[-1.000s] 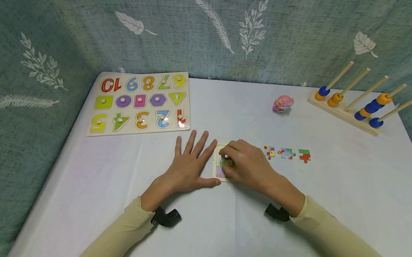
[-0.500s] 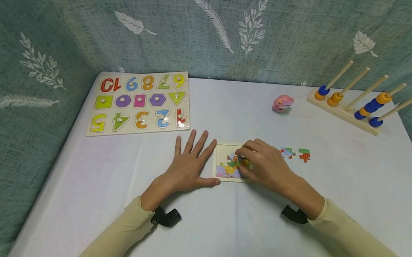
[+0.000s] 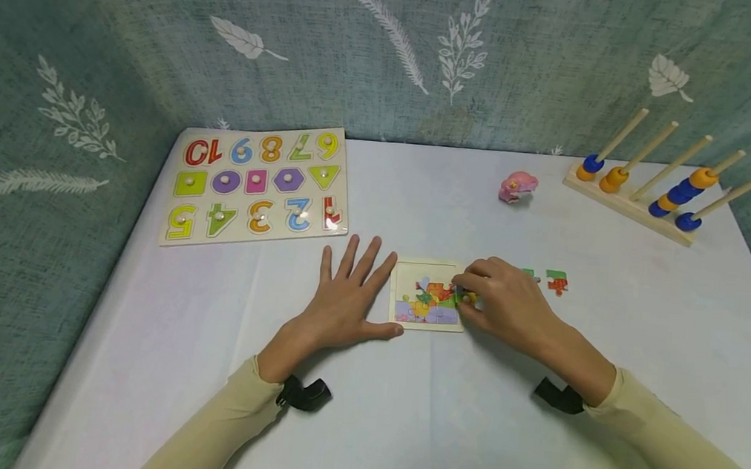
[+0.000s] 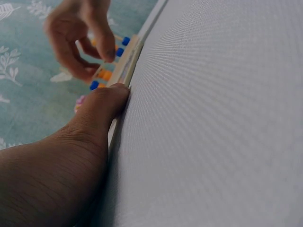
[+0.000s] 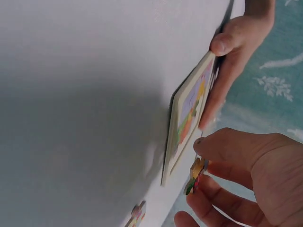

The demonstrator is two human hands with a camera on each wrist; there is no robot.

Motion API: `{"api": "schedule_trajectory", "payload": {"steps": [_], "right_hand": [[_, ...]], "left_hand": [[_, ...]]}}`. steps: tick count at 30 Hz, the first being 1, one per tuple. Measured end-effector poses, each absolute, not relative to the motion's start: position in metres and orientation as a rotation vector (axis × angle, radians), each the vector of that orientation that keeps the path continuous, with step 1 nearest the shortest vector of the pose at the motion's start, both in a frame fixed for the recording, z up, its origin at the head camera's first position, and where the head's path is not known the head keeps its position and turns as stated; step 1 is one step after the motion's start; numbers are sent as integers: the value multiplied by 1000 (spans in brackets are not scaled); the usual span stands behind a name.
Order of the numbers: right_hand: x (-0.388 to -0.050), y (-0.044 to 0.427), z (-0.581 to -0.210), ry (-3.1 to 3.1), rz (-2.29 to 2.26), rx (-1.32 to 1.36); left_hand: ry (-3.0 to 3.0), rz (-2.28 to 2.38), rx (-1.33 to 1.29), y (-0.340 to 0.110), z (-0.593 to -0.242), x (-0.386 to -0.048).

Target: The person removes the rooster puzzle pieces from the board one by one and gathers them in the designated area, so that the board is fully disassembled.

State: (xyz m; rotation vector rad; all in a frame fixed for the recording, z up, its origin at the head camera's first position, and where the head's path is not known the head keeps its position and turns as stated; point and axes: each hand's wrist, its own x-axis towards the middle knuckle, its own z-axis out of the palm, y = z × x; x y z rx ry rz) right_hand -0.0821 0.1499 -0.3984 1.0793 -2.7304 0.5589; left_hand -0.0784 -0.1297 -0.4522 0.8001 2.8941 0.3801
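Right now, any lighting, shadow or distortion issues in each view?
Head: fairly even light, number board legible; left wrist: dim, left hand shaded, fine banding across the tablecloth; right wrist: broad soft shadow on the tablecloth beside the puzzle tray.

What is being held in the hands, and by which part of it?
The right hand pinches a puzzle piece, apparently by its edges; the left hand lies spread, gripping nothing.

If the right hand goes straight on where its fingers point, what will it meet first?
Probably the puzzle tray, just ahead of the right hand; if it passes above, the left hand. Height is unclear.
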Motion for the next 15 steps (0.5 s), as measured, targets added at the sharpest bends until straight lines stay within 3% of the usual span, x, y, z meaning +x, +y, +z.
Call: {"api": "schedule_trajectory", "payload": {"steps": [15], "right_hand": [[-84, 175, -389, -2783, 537, 974]], "left_hand": [[2892, 402, 806, -130, -450, -78]]}}
